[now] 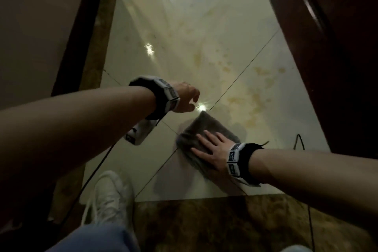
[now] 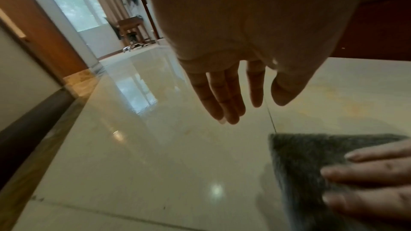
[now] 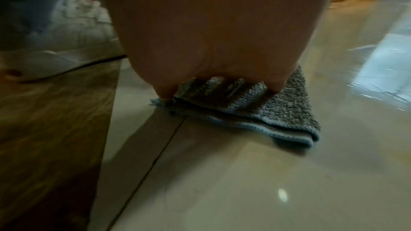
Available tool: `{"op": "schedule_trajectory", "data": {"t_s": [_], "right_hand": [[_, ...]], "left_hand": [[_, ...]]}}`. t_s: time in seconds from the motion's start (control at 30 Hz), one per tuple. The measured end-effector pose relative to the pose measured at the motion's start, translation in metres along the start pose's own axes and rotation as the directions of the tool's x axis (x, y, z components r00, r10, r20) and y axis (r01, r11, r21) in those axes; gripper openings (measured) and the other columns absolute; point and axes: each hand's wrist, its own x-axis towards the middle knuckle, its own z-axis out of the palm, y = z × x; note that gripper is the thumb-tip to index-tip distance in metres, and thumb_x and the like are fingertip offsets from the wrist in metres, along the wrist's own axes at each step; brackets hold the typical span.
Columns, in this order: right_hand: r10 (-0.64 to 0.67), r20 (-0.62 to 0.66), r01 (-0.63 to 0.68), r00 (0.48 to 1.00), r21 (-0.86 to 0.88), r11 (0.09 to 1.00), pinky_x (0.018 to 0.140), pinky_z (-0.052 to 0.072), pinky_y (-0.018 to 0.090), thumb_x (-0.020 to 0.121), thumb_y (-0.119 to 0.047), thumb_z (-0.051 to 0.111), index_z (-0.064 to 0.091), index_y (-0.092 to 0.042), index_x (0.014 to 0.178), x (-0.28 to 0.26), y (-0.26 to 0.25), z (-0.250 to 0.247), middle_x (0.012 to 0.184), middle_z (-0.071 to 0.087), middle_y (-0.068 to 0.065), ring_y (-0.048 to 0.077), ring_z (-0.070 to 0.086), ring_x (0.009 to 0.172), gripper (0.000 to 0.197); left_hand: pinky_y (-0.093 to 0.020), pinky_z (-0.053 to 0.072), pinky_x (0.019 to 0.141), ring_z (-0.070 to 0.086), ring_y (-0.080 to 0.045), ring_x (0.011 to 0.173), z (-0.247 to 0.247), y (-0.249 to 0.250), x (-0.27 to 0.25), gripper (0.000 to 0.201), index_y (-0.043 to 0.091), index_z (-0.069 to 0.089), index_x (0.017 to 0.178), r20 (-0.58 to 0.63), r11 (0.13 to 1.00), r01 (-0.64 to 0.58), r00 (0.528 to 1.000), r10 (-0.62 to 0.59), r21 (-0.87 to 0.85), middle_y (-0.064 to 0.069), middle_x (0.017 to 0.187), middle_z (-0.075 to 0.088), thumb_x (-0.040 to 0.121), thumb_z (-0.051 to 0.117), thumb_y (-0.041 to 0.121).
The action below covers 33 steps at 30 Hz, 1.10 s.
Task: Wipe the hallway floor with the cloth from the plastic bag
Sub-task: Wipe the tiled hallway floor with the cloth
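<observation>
A folded grey cloth point(image 1: 201, 129) lies flat on the glossy cream tiled floor point(image 1: 184, 47). My right hand point(image 1: 210, 149) presses on it with straight, spread fingers. The left wrist view shows the cloth point(image 2: 300, 155) at the lower right with the right hand's fingers point(image 2: 367, 171) on top. In the right wrist view the cloth point(image 3: 278, 111) shows a blue hemmed edge under my palm. My left hand point(image 1: 187, 98) hovers just above the floor, left of and beyond the cloth, holding nothing; its fingers point(image 2: 222, 97) hang straight and relaxed.
Yellowish stains point(image 1: 241, 80) mark the tiles beyond the cloth. A dark wooden door frame point(image 1: 327, 57) stands on the right, a wall with dark skirting point(image 1: 77, 37) on the left. A dark marble threshold point(image 1: 204, 221) and my white shoe point(image 1: 110, 196) are nearest. Cables trail from both wrists.
</observation>
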Motion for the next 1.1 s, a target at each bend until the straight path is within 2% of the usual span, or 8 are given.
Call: {"op": "schedule_trajectory", "data": {"t_s": [0.2,0.43,0.57,0.67,0.77,0.83,0.97,1.1], "right_hand": [[-0.223,0.001,0.221,0.975,-0.132,0.966,0.118,-0.007,0.056,0.098,-0.062,0.028,-0.010,-0.043,0.153,0.010,-0.002,-0.004,0.162,-0.019,0.003,0.032,-0.017,0.149,0.070],[0.175,-0.002,-0.173,0.985,0.148,0.974,0.120,0.000,0.054,0.099,-0.061,0.021,-0.014,-0.043,0.152,0.020,0.059,-0.027,0.161,-0.024,0.002,0.030,-0.019,0.148,0.066],[0.270,-0.034,-0.252,0.962,0.265,0.931,0.117,-0.003,0.060,0.096,-0.065,0.025,-0.010,-0.040,0.154,0.037,0.047,-0.032,0.162,-0.021,0.010,0.038,-0.018,0.147,0.072],[0.085,-0.154,-0.055,0.984,0.192,0.980,0.114,0.002,0.066,0.094,-0.065,0.034,0.003,-0.039,0.155,0.041,0.015,-0.021,0.164,-0.006,0.013,0.042,-0.005,0.148,0.073],[-0.166,-0.051,0.167,0.985,0.029,0.985,0.116,-0.003,0.064,0.097,-0.059,0.038,0.002,-0.042,0.154,0.023,0.009,-0.012,0.164,-0.012,0.005,0.034,-0.014,0.149,0.070],[-0.191,-0.001,0.191,0.982,0.022,0.981,0.117,-0.005,0.061,0.099,-0.056,0.036,0.000,-0.045,0.154,0.004,0.017,-0.016,0.164,-0.015,-0.001,0.029,-0.017,0.149,0.067],[0.035,0.001,-0.035,0.999,0.100,0.994,0.119,-0.007,0.057,0.100,-0.058,0.031,-0.002,-0.052,0.151,-0.010,0.039,-0.016,0.164,-0.011,-0.009,0.024,-0.012,0.150,0.061],[0.294,-0.034,-0.273,0.955,0.285,0.919,0.118,-0.008,0.054,0.100,-0.059,0.024,-0.008,-0.053,0.150,0.000,0.048,-0.019,0.163,-0.015,-0.007,0.024,-0.016,0.149,0.059]], "left_hand": [[-0.029,0.038,0.080,0.056,-0.026,0.116,-0.013,0.014,0.038,0.036,0.020,0.056,0.131,-0.017,0.993,-0.116,0.993,0.116,0.037,-0.005,0.128,0.058,0.096,0.054,0.030],[-0.029,0.037,0.079,0.055,-0.028,0.114,-0.025,0.016,0.088,0.035,0.017,0.056,0.129,-0.068,0.973,-0.215,0.973,0.221,0.085,-0.008,0.127,0.057,0.096,0.055,0.028],[-0.031,0.040,0.079,0.057,-0.029,0.112,-0.027,0.001,0.112,0.035,0.017,0.057,0.128,-0.072,0.968,-0.231,0.968,0.238,0.095,-0.009,0.126,0.058,0.095,0.056,0.027],[-0.031,0.042,0.077,0.059,-0.029,0.109,-0.029,-0.014,0.128,0.034,0.019,0.057,0.127,-0.088,0.967,-0.240,0.965,0.248,0.089,-0.008,0.124,0.059,0.095,0.056,0.030],[-0.031,0.041,0.072,0.059,-0.027,0.108,-0.027,-0.023,0.136,0.033,0.020,0.057,0.127,-0.103,0.967,-0.241,0.963,0.249,0.079,-0.005,0.124,0.059,0.096,0.054,0.030],[-0.029,0.037,0.072,0.058,-0.028,0.109,-0.022,-0.024,0.136,0.033,0.018,0.058,0.127,-0.100,0.965,-0.260,0.960,0.263,0.040,-0.006,0.124,0.059,0.096,0.054,0.028],[-0.027,0.036,0.075,0.058,-0.029,0.107,-0.008,-0.026,0.140,0.032,0.014,0.058,0.125,-0.101,0.945,-0.327,0.940,0.325,-0.004,-0.010,0.121,0.060,0.095,0.054,0.022],[-0.028,0.038,0.075,0.058,-0.030,0.104,0.005,-0.034,0.139,0.032,0.013,0.058,0.125,-0.105,0.934,-0.357,0.929,0.355,0.004,-0.011,0.120,0.059,0.094,0.055,0.021]]}}
